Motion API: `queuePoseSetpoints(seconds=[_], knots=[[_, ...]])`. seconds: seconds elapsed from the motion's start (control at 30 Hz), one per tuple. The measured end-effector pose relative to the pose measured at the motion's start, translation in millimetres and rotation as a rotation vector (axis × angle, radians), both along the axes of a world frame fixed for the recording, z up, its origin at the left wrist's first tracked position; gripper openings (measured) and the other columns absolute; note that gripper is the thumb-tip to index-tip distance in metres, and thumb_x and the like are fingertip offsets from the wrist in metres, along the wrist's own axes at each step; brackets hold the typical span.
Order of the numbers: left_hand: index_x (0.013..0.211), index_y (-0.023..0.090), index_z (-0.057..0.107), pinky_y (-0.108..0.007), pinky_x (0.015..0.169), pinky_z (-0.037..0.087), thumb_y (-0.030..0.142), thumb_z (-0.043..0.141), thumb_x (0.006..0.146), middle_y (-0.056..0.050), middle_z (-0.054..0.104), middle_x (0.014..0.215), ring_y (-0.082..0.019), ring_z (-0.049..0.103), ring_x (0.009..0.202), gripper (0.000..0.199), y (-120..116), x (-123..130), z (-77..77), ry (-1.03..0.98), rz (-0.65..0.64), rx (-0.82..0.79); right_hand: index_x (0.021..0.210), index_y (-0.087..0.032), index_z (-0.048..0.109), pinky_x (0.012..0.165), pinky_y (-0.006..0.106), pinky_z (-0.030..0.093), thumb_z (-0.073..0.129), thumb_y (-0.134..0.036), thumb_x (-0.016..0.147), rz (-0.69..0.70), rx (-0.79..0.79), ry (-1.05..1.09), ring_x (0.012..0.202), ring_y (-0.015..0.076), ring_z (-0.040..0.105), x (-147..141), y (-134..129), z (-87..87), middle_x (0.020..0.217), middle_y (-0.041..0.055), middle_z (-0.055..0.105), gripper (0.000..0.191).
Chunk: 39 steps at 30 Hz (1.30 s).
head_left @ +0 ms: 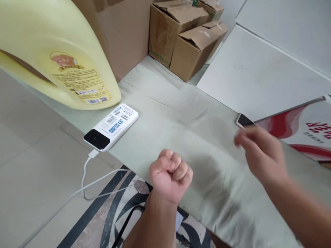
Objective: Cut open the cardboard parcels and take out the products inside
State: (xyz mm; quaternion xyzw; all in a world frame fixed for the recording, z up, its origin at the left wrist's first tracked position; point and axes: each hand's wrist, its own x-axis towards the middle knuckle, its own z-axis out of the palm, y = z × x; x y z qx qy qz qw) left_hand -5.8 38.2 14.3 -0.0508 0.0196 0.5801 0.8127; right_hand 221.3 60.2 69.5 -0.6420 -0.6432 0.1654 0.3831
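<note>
Head cam: dark-faced slab just past blurred R fingers, contact unclear.

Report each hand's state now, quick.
Left hand: closed in a fist; nothing shows in it.
Right hand: blurred, fingers partly curled, near the flat black rectangular device with a pale edge; cannot tell whether it holds anything.

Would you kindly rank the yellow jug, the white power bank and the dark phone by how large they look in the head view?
1. Yellow jug
2. White power bank
3. Dark phone, partly hidden by the right hand
</note>
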Motion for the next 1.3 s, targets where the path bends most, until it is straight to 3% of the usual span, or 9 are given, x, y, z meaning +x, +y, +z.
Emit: queuePoseSetpoints(seconds=[0.13, 0.23, 0.4, 0.63, 0.8, 0.97, 1.07, 1.17, 1.3], knots=[[0.058, 0.02, 0.007, -0.027, 0.039, -0.009, 0.003, 0.054, 0.067, 0.009, -0.002, 0.05, -0.005, -0.007, 0.04, 0.051, 5, -10, -11.2, -0.109, 0.033, 0.002, 0.125, -0.022, 0.061, 0.1, 0.051, 0.05, 0.067, -0.03, 0.084, 0.072, 0.091, -0.506, 0.115, 0.027, 0.056, -59, 177, 17.1, 0.121, 0.0107, 0.058, 0.042], [0.058, 0.02, 0.007, -0.028, 0.039, -0.009, 0.002, 0.056, 0.067, 0.009, -0.002, 0.051, -0.005, -0.006, 0.04, 0.053, 9, -13, -20.2, -0.123, 0.034, -0.042, 0.134, -0.028, 0.056, 0.113, 0.068, 0.036, 0.07, -0.031, 0.082, 0.037, 0.004, -0.669, 0.138, 0.0411, 0.043, -86, 254, 23.7, 0.145, 0.0136, 0.045, 0.054], [0.058, 0.02, 0.005, -0.028, 0.041, -0.006, 0.003, 0.059, 0.063, 0.01, -0.002, 0.051, -0.005, -0.004, 0.04, 0.057, 10, -12, -24.5, -0.048, -0.021, -0.132, 0.127, -0.032, 0.059, 0.113, 0.078, 0.03, 0.073, -0.045, 0.081, -0.053, -0.086, -0.764, 0.141, 0.045, 0.036, -100, 297, 23.6, 0.151, 0.0121, 0.044, 0.051], [0.06, 0.021, 0.006, -0.028, 0.045, -0.002, 0.007, 0.061, 0.057, 0.01, 0.0, 0.053, -0.006, -0.002, 0.045, 0.057, 11, -9, -21.7, 0.165, -0.096, -0.253, 0.124, -0.019, 0.066, 0.112, 0.07, 0.036, 0.07, -0.05, 0.085, -0.058, -0.099, -0.854, 0.131, 0.04, 0.056, -99, 293, 23.4, 0.147, 0.0186, 0.055, 0.049], [0.059, 0.02, 0.01, -0.026, 0.044, 0.005, 0.011, 0.064, 0.058, 0.009, 0.007, 0.052, -0.006, 0.005, 0.045, 0.054, 3, -12, -0.3, 0.377, 0.014, -0.187, 0.13, 0.003, 0.062, 0.105, 0.059, 0.037, 0.012, -0.057, 0.099, 0.138, 0.162, -0.857, 0.136, 0.038, 0.056, -85, 213, 12.8, 0.147, 0.019, 0.054, 0.084], [0.057, 0.02, 0.03, -0.022, 0.048, 0.028, 0.017, 0.067, 0.068, 0.007, 0.024, 0.054, -0.008, 0.027, 0.047, 0.039, -11, -18, 18.4, 0.744, 0.586, -0.098, 0.149, -0.014, 0.051, 0.119, 0.062, 0.03, 0.047, -0.039, 0.098, 0.2, 0.128, -0.832, 0.145, 0.0348, 0.051, -48, 44, 16.0, 0.162, 0.02, 0.043, 0.057], [0.074, 0.023, 0.054, -0.027, 0.08, 0.049, 0.028, 0.07, 0.077, 0.002, 0.052, 0.076, -0.014, 0.057, 0.08, 0.017, -9, -23, 7.9, 1.015, 0.93, -0.118, 0.149, -0.016, 0.051, 0.116, 0.06, 0.036, 0.053, -0.035, 0.096, 0.12, 0.239, -0.724, 0.139, 0.0366, 0.056, -12, -70, 10.0, 0.155, 0.0215, 0.052, 0.057], [0.107, 0.03, 0.061, -0.041, 0.117, 0.037, 0.053, 0.071, 0.084, -0.002, 0.061, 0.124, -0.026, 0.05, 0.135, 0.034, -2, -23, -7.7, 1.227, 0.95, 0.074, 0.145, -0.021, 0.057, 0.111, 0.056, 0.045, 0.056, -0.033, 0.096, -0.132, 0.255, -0.386, 0.14, 0.0359, 0.056, 19, -169, -17.9, 0.149, 0.0186, 0.058, 0.05], [0.118, 0.028, 0.059, -0.044, 0.118, 0.037, 0.071, 0.068, 0.084, -0.007, 0.06, 0.132, -0.031, 0.049, 0.139, 0.056, 2, -9, -12.9, 1.331, 0.818, 0.359, 0.138, -0.024, 0.061, 0.107, 0.058, 0.05, 0.056, -0.04, 0.097, -0.437, 0.069, 0.065, 0.141, 0.0356, 0.055, 34, -266, -71.5, 0.15, 0.016, 0.056, 0.045]])
